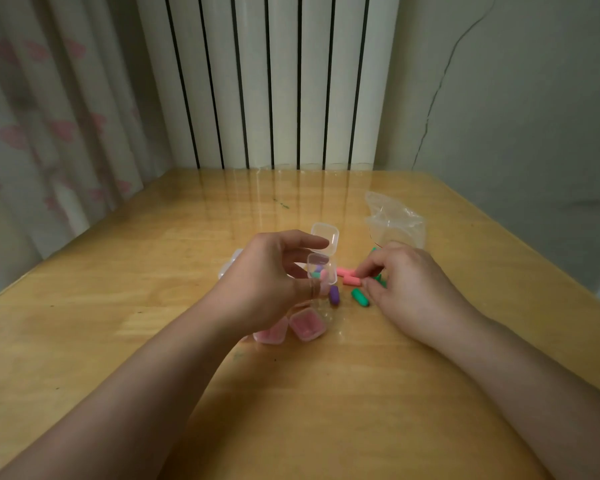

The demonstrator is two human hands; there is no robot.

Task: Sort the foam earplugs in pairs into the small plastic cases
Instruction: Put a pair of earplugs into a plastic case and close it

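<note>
The left hand [267, 282] is clamped on an open case [321, 271] near mid-surface, already holding mixed colours, while the right hand [399, 275] pinches at loose earplugs [350, 276] just beside it, so a mismatched pair could go in.

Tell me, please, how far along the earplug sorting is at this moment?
Partway. Two closed cases near the left wrist hold pink earplugs. The left hand holds an open case with earplugs inside, while the right hand reaches the loose pink earplugs. A purple earplug and green earplugs are unsorted.
</note>
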